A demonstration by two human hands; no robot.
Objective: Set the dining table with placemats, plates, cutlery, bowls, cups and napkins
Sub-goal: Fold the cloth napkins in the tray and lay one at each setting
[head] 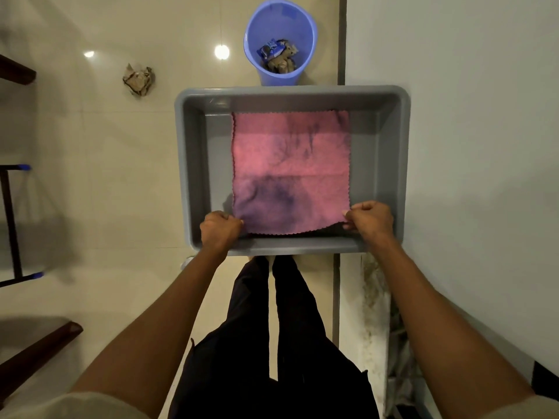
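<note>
My left hand (220, 228) & right hand (369, 219) each pinch a near corner of the pink microfibre cloth w/ dark blotches (290, 170), spread flat inside the grey plastic tub (193, 164). Prob. light, floppy, non-slip; corners seem the best hold, else it'll sag. Blue plastic bin (281, 31) beyond.

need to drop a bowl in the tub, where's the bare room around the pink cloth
Bare floor of the grey tub shows in two strips: a wider one between the pink cloth and the tub's left wall, a narrower one between cloth and right wall. A thin band runs along the far wall. The near edge is crowded: left hand and right hand pinch the cloth's corners.
</note>
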